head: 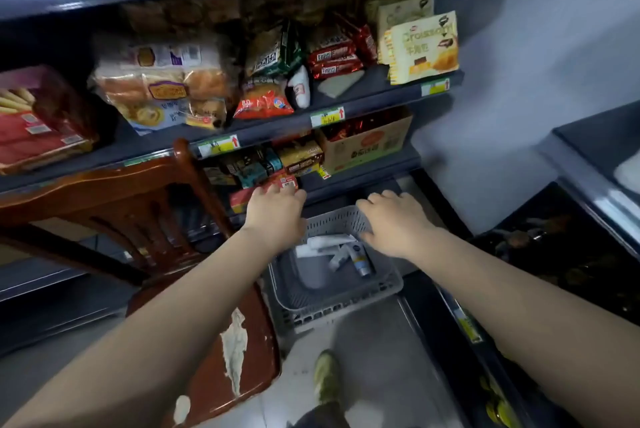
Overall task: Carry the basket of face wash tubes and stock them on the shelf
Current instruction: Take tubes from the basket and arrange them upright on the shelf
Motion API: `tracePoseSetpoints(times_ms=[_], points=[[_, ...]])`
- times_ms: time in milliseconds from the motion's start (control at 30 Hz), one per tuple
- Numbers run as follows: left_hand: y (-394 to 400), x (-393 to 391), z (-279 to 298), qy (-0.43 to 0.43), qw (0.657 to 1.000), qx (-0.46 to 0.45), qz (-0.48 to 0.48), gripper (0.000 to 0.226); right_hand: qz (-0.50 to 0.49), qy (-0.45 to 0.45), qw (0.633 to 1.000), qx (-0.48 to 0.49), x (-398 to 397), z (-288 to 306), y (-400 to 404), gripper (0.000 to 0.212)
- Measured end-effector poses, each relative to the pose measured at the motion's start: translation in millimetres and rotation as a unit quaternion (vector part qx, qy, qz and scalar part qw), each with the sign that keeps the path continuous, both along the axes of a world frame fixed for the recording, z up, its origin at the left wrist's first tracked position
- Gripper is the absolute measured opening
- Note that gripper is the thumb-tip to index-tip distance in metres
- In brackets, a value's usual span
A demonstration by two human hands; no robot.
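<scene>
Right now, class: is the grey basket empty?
No, several face wash tubes lie in the far end of the grey basket.

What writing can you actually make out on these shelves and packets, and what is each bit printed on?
"Croissant": cream snack packet, right end of the upper shelf.
"8.0": red-orange snack bag.
Red upward arrows, no words: shelf-edge price tags.
Too blurred or small to read: the bread bags, cardboard box, and tubes in the grey basket.
</scene>
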State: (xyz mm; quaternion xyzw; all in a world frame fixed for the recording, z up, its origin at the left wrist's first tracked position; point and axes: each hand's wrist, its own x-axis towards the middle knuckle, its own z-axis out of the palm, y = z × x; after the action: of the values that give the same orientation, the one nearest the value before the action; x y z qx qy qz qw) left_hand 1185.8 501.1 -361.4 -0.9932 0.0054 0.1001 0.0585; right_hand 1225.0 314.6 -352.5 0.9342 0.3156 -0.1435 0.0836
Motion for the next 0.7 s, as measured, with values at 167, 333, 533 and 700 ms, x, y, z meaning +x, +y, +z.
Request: tracePoseSetpoints(times_ms=[167, 333, 533, 700], points=[[24, 17, -63, 0.085, 0.994, -0.056, 0.039, 0.04, -0.048, 0.089, 0.995, -0.006, 30, -62, 8, 0.048], [34, 31, -136, 0.137, 0.981, -0.1, 0.097, 0.045, -0.108, 0.174, 0.979, 0.008, 60, -130, 5, 0.056], [36, 60, -241, 0.205, 0.944, -0.185, 0.183, 0.043, -0.18, 0.251, 0.951, 0.024, 98, -253, 3, 0.038], [24, 82, -333, 0.255, 0.925, -0.212, 0.184, 0.05, -0.236, 0.306, 0.921, 0.042, 124, -354, 7, 0.034]])
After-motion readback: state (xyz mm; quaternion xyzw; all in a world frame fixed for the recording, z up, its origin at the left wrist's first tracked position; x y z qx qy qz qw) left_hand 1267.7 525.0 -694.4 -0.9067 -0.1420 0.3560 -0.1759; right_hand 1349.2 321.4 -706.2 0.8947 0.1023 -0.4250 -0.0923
